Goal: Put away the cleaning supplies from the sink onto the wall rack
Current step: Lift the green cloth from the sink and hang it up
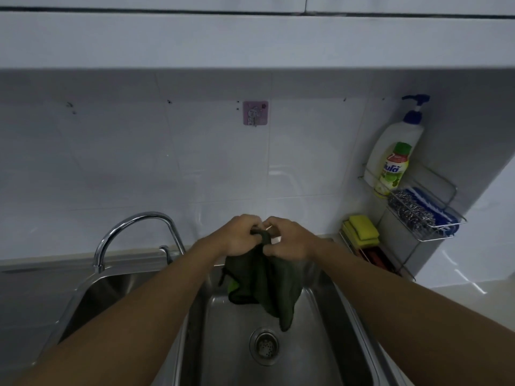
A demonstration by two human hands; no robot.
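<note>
From the head view, both arms reach out over the right basin of the stainless steel double sink (328, 316). The left hand (240, 235) and the right hand (287, 240) are curled tight, side by side and nearly touching, each gripping the bunched top of a dark green cloth (264, 285). The cloth hangs down from the fists above the basin, its lowest corner dangling over the round metal drain strainer (264, 345); a bright green patch shows at its left fold.

To the right, on the white tiled wall, the wire wall rack (434, 190) holds a white pump bottle with a blue head (401, 135), a small green-capped bottle of yellow liquid (391, 169), a steel wool scrubber (409, 210) and a blue and white brush (434, 207). Just below it, yellow sponges (362, 228) sit in a lower holder. A curved chrome tap (133, 232) stands at the left, and a pink adhesive hook (255, 113) sticks to the tiles above the hands.
</note>
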